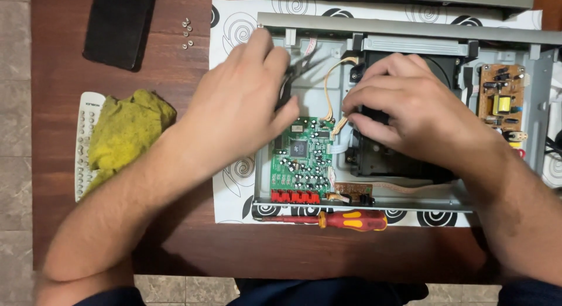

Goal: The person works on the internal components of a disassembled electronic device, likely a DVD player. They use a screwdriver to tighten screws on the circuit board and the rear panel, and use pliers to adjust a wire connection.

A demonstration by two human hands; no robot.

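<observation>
Both hands worked inside the opened disc player [541,101].
The left hand [237,104] pinched pliers [288,86]; the right hand [410,101] gripped the black drive [386,156], fingers curled; lifting it looked next.

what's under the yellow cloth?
A white remote control lies under the yellow cloth; its left button rows show. Its right side is covered, and the wooden table lies beneath.

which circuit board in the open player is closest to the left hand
The green circuit board, right under the left hand with red connectors along its front edge; the brown board sits far right.
</observation>
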